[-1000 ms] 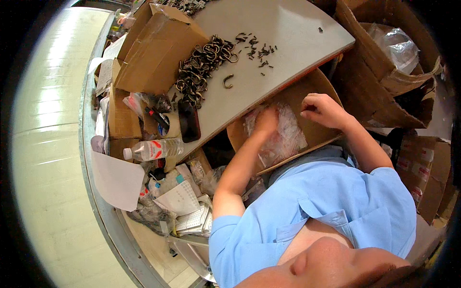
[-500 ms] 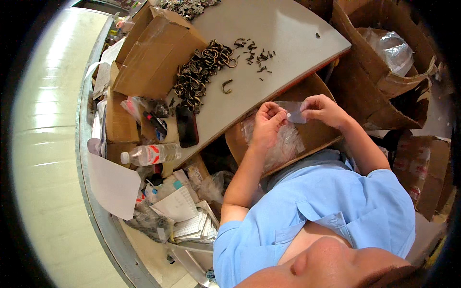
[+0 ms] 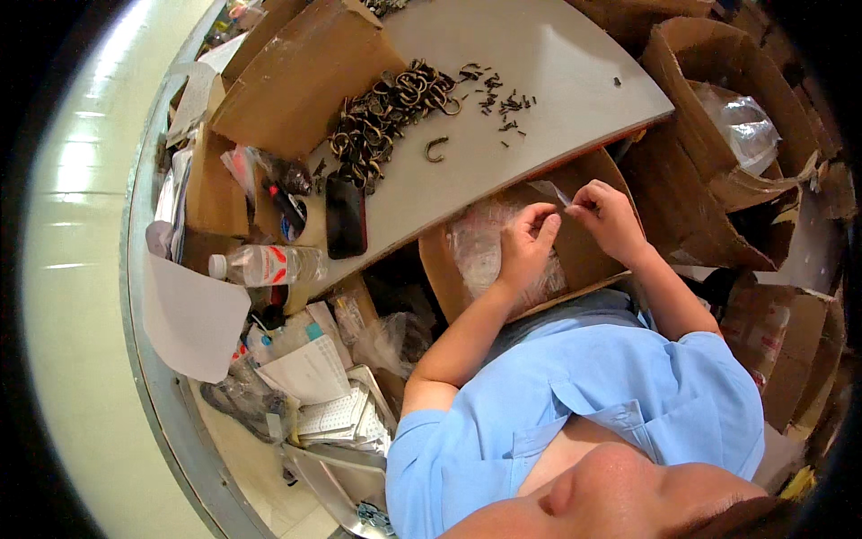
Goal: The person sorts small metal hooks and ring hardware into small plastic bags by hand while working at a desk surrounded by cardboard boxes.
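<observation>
A small clear plastic bag (image 3: 549,191) is pinched in my right hand (image 3: 612,223), its thin sheet sticking out past the fingertips to the left. Close beside it, my left hand (image 3: 528,247) has its fingers curled and its thumb near the forefinger; what it holds, if anything, is too small to make out. Both hands are above an open cardboard box (image 3: 593,171) at my lap, where many clear plastic bags (image 3: 476,247) lie in a loose heap. On the grey table (image 3: 521,54) beyond are a pile of dark metal D-shaped rings (image 3: 382,121), one separate hook-shaped piece (image 3: 435,149) and scattered small screws (image 3: 510,106).
A black phone (image 3: 347,216) lies at the table's left edge, near a water bottle (image 3: 269,266). Cardboard boxes stand at the left (image 3: 301,76) and right (image 3: 687,54). Papers (image 3: 310,373) and plastic wraps fill the lower left.
My hands have drawn slightly apart. The bag, earlier stretched flat between them with a small white piece at my left fingertips, now tilts edge-on from my right hand. The view has shifted a little.
</observation>
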`<state>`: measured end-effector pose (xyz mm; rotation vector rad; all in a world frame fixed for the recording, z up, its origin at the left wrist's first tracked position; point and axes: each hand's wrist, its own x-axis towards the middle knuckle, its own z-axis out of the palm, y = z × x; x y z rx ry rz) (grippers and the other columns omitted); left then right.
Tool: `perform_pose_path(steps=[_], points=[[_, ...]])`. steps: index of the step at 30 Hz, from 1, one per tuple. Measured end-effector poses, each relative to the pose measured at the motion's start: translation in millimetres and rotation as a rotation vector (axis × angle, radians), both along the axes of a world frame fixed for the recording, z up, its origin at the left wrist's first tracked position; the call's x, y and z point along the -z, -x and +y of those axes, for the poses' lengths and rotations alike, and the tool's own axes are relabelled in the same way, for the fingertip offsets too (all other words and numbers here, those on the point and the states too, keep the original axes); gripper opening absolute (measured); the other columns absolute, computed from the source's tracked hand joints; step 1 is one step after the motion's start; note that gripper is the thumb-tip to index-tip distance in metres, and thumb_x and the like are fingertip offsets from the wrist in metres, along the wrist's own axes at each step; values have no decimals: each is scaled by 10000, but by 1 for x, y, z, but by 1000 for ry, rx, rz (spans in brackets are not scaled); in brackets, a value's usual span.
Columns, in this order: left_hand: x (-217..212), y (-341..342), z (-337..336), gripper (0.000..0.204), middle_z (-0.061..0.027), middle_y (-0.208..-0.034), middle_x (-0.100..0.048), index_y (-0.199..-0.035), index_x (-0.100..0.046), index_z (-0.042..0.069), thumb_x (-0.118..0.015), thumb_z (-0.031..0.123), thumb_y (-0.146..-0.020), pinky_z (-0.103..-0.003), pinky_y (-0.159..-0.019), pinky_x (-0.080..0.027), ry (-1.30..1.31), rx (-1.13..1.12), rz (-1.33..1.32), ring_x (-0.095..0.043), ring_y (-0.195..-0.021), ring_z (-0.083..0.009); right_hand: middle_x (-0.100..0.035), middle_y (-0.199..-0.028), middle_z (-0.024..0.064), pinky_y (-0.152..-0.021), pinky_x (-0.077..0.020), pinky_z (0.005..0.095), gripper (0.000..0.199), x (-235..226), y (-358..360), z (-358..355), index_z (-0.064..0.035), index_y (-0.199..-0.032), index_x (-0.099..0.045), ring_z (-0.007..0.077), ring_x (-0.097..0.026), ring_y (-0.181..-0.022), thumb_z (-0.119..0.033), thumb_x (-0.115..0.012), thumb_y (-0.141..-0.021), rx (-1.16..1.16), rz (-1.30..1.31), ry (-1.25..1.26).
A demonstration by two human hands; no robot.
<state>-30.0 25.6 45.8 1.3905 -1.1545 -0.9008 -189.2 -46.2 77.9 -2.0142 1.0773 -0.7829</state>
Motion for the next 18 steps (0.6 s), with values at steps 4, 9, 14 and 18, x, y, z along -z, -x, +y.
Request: perform_pose_path(steps=[4, 9, 14, 18], points=[[2, -1, -2, 228, -29, -890, -632, -1009, -619, -16, -623, 167, -872, -218, -721, -459, -87, 173, 220, -560, -801, -74, -580, -773, 129, -631, -463, 358, 141, 5, -7, 6, -10, -788, -606, 295, -572, -728, -88, -691, -706, -89, 2, 58], [12, -5, -2, 217, -52, -886, -644, -1019, -621, -22, -574, 150, -896, -237, -726, -499, -92, 232, 688, -607, -830, -101, -590, -754, 121, -624, -459, 333, 147, -3, -14, 10, -5, -779, -618, 257, -569, -684, -99, -707, -709, -119, 14, -16], [16, -10, -2, 191, -61, -909, -646, -1012, -620, -18, -551, 126, -907, -270, -767, -515, -120, 245, 890, -619, -856, -129, -584, -727, 81, -613, -437, 279, 140, -2, -12, 4, 12, -786, -605, 154, -532, -654, -96, -691, -764, -132, -25, -261], [22, -8, -3, 150, -54, -860, -652, -945, -631, -6, -556, 117, -901, -250, -698, -511, -80, 225, 751, -617, -779, -114, -587, -735, 71, -629, -435, 258, 119, 22, -7, -3, 15, -826, -567, 131, -526, -680, -60, -653, -791, -191, -181, -455]])
